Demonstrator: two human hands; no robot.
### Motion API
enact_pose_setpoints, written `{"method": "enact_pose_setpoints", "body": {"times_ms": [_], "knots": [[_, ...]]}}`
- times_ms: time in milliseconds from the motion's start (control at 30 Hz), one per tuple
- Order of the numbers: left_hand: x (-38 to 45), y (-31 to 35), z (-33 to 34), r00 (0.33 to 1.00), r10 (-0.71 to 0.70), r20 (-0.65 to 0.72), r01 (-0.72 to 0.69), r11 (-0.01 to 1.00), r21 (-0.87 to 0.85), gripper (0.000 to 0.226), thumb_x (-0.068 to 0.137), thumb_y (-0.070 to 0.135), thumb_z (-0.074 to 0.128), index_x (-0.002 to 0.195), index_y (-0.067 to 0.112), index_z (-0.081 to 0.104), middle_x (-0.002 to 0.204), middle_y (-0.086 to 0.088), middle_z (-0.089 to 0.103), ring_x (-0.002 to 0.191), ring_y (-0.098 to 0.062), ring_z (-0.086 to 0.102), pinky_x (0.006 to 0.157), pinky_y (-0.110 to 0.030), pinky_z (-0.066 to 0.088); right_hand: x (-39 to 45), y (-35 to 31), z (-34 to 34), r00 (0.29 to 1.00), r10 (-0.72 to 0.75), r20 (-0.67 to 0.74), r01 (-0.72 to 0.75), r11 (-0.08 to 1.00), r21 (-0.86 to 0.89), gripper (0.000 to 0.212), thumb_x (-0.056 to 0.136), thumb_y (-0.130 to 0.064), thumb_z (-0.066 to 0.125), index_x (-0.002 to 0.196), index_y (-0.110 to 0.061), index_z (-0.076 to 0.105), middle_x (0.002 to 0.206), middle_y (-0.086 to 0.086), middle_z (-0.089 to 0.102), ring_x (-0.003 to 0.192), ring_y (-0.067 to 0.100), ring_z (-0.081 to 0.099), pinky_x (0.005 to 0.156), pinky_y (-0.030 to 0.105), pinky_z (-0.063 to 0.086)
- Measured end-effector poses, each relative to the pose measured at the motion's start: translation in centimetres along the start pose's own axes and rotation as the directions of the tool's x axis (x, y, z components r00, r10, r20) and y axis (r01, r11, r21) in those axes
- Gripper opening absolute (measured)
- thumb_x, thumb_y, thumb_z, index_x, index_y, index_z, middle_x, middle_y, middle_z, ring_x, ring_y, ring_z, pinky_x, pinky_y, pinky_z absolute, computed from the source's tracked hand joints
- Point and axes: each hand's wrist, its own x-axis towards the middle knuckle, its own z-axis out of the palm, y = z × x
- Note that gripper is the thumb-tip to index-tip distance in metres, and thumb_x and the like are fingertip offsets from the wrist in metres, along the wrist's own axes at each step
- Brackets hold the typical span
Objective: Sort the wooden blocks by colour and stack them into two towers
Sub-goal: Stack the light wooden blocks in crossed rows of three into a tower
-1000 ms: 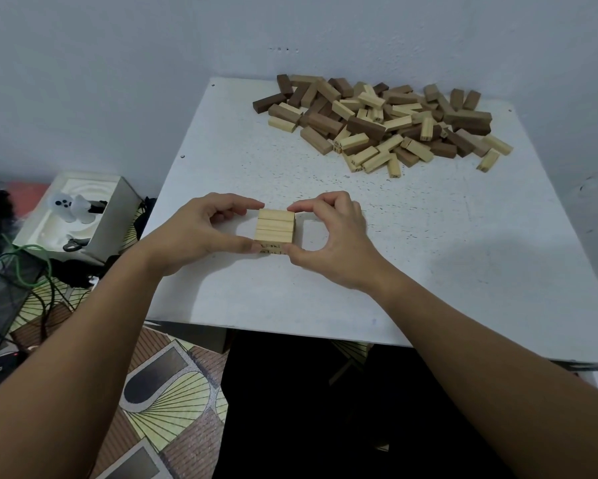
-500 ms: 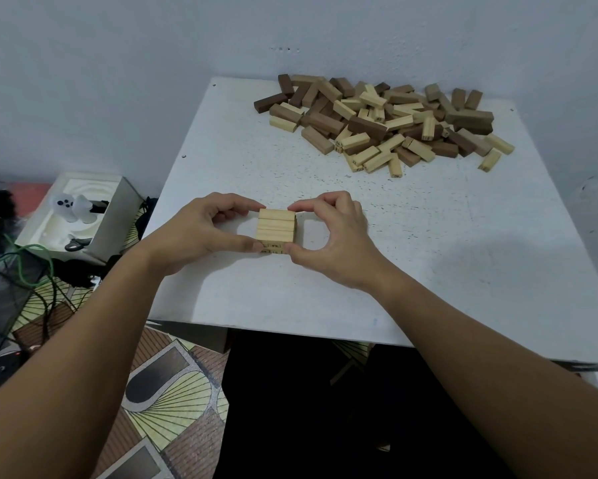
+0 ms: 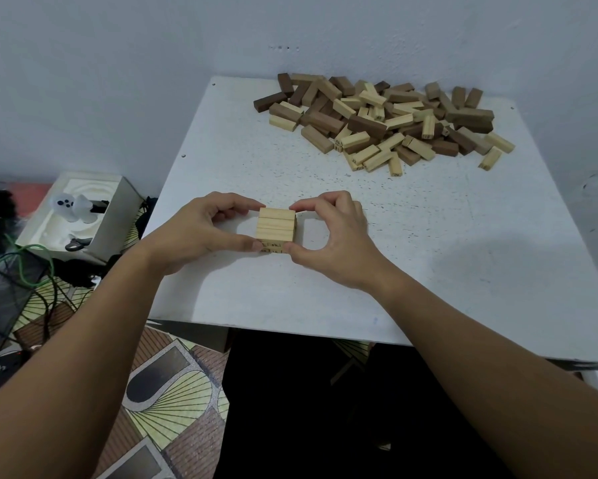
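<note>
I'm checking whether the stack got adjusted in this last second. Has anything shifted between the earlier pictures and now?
Nothing visibly changed. The left hand and right hand still pinch the small stack of light blocks from both sides, and the mixed pile at the far side lies as before.

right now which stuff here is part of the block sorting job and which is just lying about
Part of the job:
- light block stack, pinched between left hand and right hand
- mixed block pile
- white table

Lying about:
- white box beside the table
- green cable on the floor
</note>
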Motion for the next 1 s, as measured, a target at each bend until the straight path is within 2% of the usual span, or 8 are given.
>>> {"method": "enact_pose_setpoints", "body": {"times_ms": [133, 267, 500, 733, 900, 1000], "knots": [[-0.1, 0.1, 0.1, 1.0, 0.001, -0.007, -0.001, 1.0, 0.005, 0.059, 0.065, 0.016, 0.097, 0.118, 0.03, 0.077, 0.124, 0.007, 0.068, 0.123, -0.013, 0.063, 0.114, -0.043, 0.047, 0.0, 0.0, 0.1, 1.0, -0.002, -0.003, 0.002, 1.0, -0.003, 0.058, 0.077, -0.055, 0.079, 0.129, -0.047, 0.055, 0.124, -0.011, 0.037, 0.124, 0.009, 0.029, 0.114, 0.044, 0.033], [-0.1, 0.2, 0.0, 1.0, -0.002, 0.001, 0.002, 1.0, 0.021, 0.061, 0.064, 0.02, 0.099, 0.119, 0.033, 0.076, 0.127, 0.007, 0.067, 0.124, -0.014, 0.062, 0.115, -0.044, 0.046, 0.0, 0.1, 0.1, 1.0, -0.001, -0.007, 0.001, 1.0, -0.009, 0.058, 0.077, -0.055, 0.079, 0.129, -0.047, 0.055, 0.124, -0.01, 0.037, 0.123, 0.01, 0.03, 0.114, 0.043, 0.032], [-0.1, 0.2, 0.0, 1.0, -0.001, 0.003, 0.001, 1.0, 0.027, 0.069, 0.053, 0.038, 0.096, 0.119, 0.035, 0.076, 0.123, 0.013, 0.067, 0.124, -0.011, 0.061, 0.115, -0.043, 0.046, 0.0, 0.1, 0.0, 1.0, 0.001, -0.004, -0.001, 1.0, -0.02, 0.058, 0.077, -0.054, 0.079, 0.129, -0.047, 0.055, 0.124, -0.011, 0.036, 0.122, 0.01, 0.03, 0.113, 0.039, 0.03], [-0.1, 0.3, -0.1, 1.0, 0.0, 0.01, -0.001, 0.999, 0.033, 0.071, 0.052, 0.04, 0.096, 0.119, 0.034, 0.076, 0.124, 0.013, 0.067, 0.125, -0.012, 0.061, 0.115, -0.044, 0.045, 0.0, 0.1, 0.1, 1.0, 0.0, -0.003, 0.0, 1.0, -0.018, 0.058, 0.078, -0.053, 0.08, 0.129, -0.048, 0.054, 0.124, -0.01, 0.036, 0.122, 0.01, 0.029, 0.11, 0.034, 0.029], [0.0, 0.5, -0.9, 0.997, -0.05, 0.065, 0.048, 0.998, 0.032, 0.083, 0.05, 0.037, 0.098, 0.128, 0.036, 0.07, 0.13, 0.004, 0.066, 0.13, -0.015, 0.056, 0.117, -0.038, 0.043, -0.1, -0.3, -0.6, 0.999, 0.036, 0.034, -0.037, 0.999, 0.019, 0.074, 0.078, -0.062, 0.073, 0.143, -0.046, 0.042, 0.128, -0.011, 0.035, 0.126, 0.011, 0.03, 0.109, 0.034, 0.028], [0.6, 1.0, -2.5, 0.988, -0.116, 0.098, 0.125, 0.988, -0.093, 0.093, 0.051, 0.021, 0.095, 0.137, 0.034, 0.063, 0.128, -0.012, 0.062, 0.122, -0.023, 0.06, 0.117, -0.042, 0.043, 0.3, 0.0, -1.6, 0.995, 0.104, 0.01, -0.104, 0.979, 0.176, 0.059, 0.091, -0.057, 0.057, 0.147, -0.04, 0.044, 0.13, -0.007, 0.04, 0.127, 0.015, 0.034, 0.11, 0.036, 0.031]]}}
